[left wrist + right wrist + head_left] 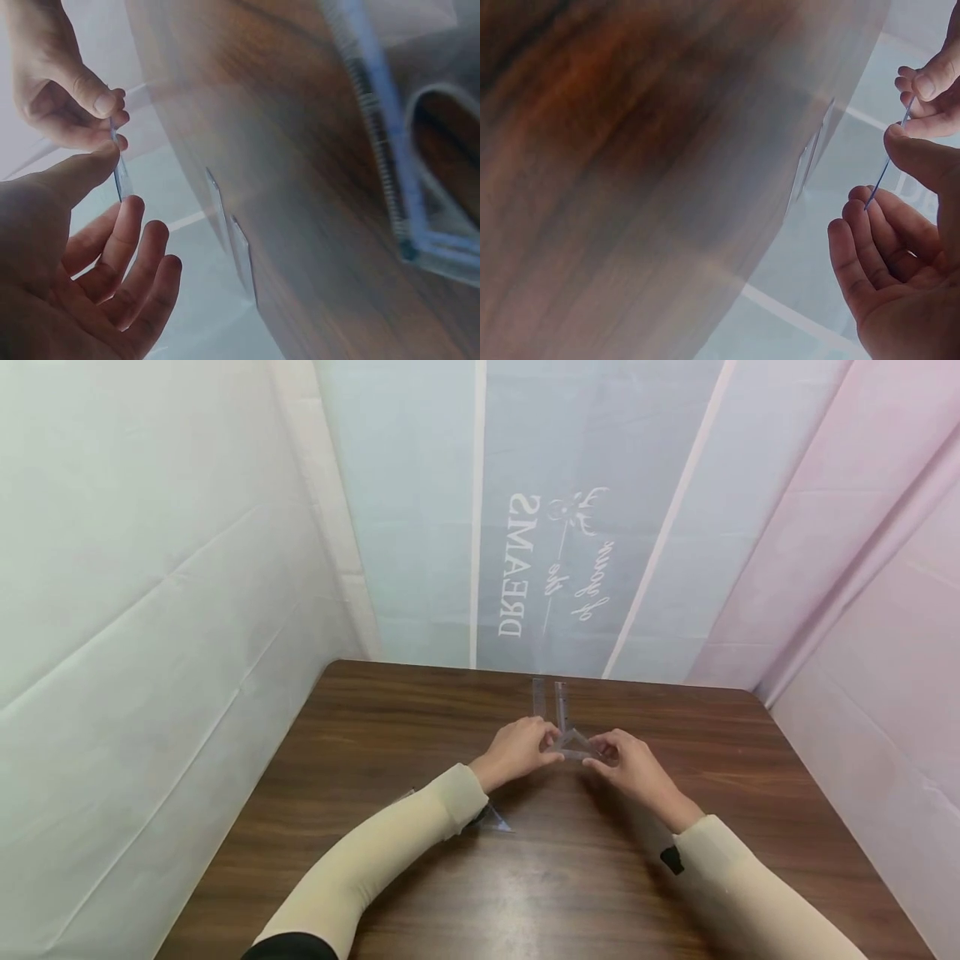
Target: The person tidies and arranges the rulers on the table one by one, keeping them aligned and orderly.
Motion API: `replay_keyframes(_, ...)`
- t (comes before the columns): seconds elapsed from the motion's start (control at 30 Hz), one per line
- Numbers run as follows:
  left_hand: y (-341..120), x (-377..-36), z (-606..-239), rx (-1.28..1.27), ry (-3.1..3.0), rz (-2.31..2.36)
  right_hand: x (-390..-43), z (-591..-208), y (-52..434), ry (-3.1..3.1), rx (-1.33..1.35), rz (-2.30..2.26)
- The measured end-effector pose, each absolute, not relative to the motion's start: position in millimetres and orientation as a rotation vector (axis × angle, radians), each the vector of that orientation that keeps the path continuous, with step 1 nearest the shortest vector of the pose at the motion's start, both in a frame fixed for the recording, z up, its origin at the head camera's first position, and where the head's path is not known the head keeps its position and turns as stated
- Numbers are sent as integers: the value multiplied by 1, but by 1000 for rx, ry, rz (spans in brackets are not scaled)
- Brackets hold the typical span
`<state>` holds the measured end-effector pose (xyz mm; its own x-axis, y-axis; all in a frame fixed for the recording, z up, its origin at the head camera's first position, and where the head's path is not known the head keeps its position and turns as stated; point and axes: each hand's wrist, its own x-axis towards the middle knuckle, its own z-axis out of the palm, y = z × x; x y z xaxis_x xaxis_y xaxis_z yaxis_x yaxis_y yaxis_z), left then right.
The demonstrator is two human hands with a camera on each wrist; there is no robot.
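Over the middle of the dark wood table (390,735), toward its far edge, I held a small clear plastic set square (572,744) between both hands. My left hand (516,749) pinched its left corner; in the left wrist view my thumb (71,176) pressed on the thin edge of the plastic while the other left fingers (139,259) lay loosely curled below it, not wrapped round it. My right hand (628,764) pinched the opposite corner; in the right wrist view the thumb tip sat on the blue-tinted edge and the remaining right fingers (870,247) curled relaxed underneath. So both hands were grasping the same piece by thumb and fingertips. The set square was lifted off the table surface, seen edge-on as a thin line in both wrist views; how far it was tilted I could not tell.

Just behind the set square, two clear rulers (549,700) lay flat on the table side by side, running toward the far edge. Whether they touched the set square I could not tell. Another clear triangle (495,820) lay on the table near my left forearm, partly hidden under the cream sleeve (405,839). Its close-up filled the right part of the left wrist view, blurred. Pale sheets hung around the table, the far one with mirrored lettering (517,568).
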<state>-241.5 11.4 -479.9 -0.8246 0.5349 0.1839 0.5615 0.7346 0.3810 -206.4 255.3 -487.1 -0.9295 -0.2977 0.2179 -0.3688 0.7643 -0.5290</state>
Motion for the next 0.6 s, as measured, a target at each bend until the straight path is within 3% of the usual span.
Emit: replay_keyframes(0.6,-11,-208,-491,-920,-2863,-575,-182,-497,240,-2825,633,861)
